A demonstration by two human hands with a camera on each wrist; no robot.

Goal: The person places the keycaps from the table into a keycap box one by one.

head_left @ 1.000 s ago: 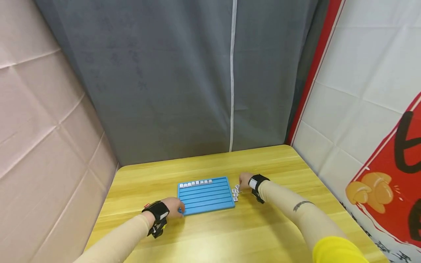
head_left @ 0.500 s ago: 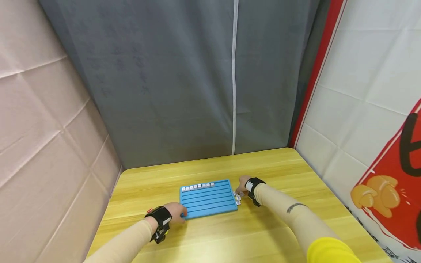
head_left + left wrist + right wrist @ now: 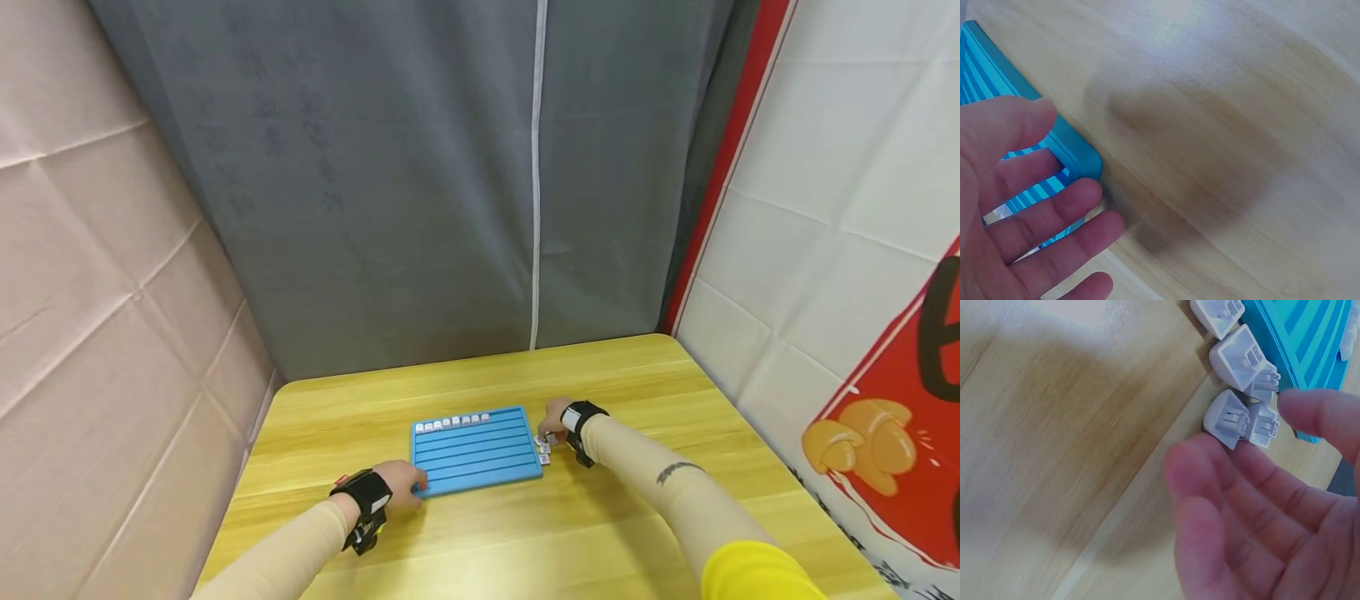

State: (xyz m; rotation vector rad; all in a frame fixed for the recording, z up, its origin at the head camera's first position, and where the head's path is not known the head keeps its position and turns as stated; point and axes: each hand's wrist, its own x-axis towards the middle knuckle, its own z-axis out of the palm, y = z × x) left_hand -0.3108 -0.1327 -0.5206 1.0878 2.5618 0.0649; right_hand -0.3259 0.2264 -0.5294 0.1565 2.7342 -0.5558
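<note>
A blue tray with long parallel grooves lies on the table, a row of white keycaps standing along its far groove. At the tray's near left corner, my left hand holds the rim between thumb and index finger; the other fingers stay loosely extended. Beyond the tray's right edge, my right hand reaches down to several loose keycaps. These lie with hollow undersides and stems showing. Its fingertips touch the nearest keycap, while the thumb stays apart from it.
The wooden table extends around the tray. A grey curtain hangs behind its far edge. A pale quilted wall covering stands at left, and a white one with red print at right.
My right hand has moved slightly left and down among the loose keycaps, shifting them a little. My left hand stays at the tray corner. The head view has shifted slightly.
</note>
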